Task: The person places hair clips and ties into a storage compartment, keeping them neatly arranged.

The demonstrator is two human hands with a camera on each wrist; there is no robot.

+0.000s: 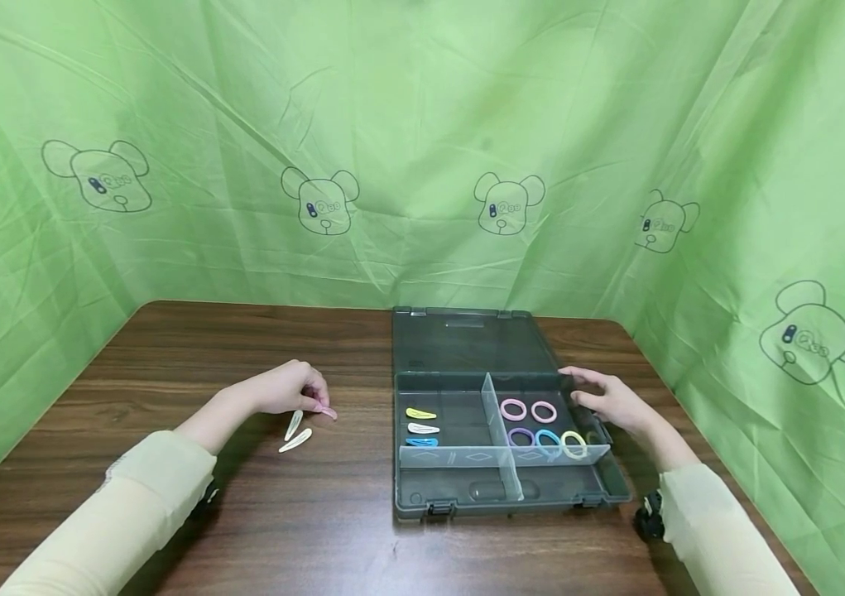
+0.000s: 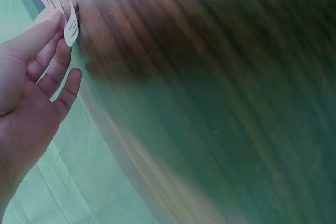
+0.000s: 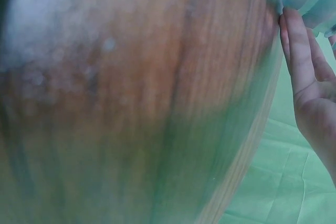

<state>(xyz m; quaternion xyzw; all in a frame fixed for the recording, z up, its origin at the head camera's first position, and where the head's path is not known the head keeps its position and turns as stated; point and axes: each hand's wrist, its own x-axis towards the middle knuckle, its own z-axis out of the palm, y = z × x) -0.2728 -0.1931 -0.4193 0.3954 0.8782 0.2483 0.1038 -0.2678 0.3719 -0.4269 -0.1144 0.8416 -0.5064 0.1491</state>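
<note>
My left hand (image 1: 290, 387) is low over the table left of the box and pinches a pink snap hair clip (image 1: 328, 412) between thumb and fingertips. Two pale snap hair clips lie beside it, one (image 1: 293, 425) close under the hand and another (image 1: 295, 440) slightly nearer me. In the left wrist view the clips bunch at the fingertips of the left hand (image 2: 39, 72). On the right, my right hand (image 1: 612, 403) touches the right side of a dark see-through organizer box (image 1: 401, 488), fingers mostly straight in the right wrist view.
The box's lid (image 1: 467, 339) lies open toward the back. Its back-left compartment holds yellow (image 1: 420, 413), white (image 1: 423, 428) and blue (image 1: 421, 442) hair clips. Several ring-shaped hair ties, one pink (image 1: 513, 410), lie in the back-right compartment. A green curtain (image 1: 407, 124) surrounds the wooden table (image 1: 318, 530).
</note>
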